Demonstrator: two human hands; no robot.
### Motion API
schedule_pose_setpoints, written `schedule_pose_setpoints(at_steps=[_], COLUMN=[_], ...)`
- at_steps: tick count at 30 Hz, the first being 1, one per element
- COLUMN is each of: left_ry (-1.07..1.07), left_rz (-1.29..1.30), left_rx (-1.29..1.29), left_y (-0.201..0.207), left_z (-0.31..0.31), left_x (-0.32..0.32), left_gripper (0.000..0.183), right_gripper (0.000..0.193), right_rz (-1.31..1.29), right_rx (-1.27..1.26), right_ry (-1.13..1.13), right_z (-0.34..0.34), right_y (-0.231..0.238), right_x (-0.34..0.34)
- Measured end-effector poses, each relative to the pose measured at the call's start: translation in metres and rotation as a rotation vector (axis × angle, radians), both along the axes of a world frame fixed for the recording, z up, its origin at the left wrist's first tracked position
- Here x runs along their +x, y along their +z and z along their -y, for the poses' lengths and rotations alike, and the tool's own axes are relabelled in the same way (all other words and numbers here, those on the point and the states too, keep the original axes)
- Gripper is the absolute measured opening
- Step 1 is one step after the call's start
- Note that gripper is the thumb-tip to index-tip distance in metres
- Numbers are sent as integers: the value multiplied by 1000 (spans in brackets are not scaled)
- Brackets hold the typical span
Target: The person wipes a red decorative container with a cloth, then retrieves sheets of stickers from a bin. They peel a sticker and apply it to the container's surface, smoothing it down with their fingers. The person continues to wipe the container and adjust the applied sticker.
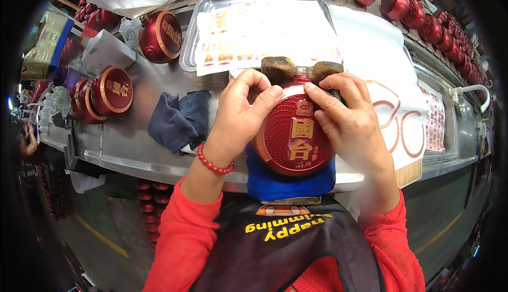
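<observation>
Head view: red bottle (pixel 275 133) laid face up at frame centre, apparently cushioned by blue cloth (pixel 291 185), neck set between dark blocks (pixel 278 69), presumably for steadiness. Left hand's (pixel 241 104) thumb and forefinger held narrow by pale strip (pixel 294 90) on upper rim; whether strip is pinched cannot be told. Right hand's (pixel 354 114) fingers parted, rested on bottle, perhaps bracing it.

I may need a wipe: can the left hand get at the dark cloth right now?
Probably yes: the dark cloth lies to the left of the left hand and nothing visible blocks the way, though its fingertips are at the bottle's upper rim.
</observation>
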State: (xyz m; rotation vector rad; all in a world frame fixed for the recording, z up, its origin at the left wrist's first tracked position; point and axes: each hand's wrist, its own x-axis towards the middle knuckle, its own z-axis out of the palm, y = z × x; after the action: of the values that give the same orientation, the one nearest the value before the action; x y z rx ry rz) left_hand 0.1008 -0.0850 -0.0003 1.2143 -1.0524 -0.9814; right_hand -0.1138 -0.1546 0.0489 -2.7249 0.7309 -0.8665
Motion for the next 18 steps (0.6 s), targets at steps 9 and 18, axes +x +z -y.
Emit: schedule_pose_setpoints(at_steps=[9,18], left_ry=[-113,-156], left_rz=[-184,-276], left_rx=[-115,-110], left_y=[-13,-26], left_z=[-18,-23], left_x=[3,5], left_gripper=[36,39], right_gripper=[35,37], right_rz=[-16,-48], right_rx=[-15,5], right_ry=[10,4], right_z=[0,-2], right_y=[0,1], right_x=[0,2])
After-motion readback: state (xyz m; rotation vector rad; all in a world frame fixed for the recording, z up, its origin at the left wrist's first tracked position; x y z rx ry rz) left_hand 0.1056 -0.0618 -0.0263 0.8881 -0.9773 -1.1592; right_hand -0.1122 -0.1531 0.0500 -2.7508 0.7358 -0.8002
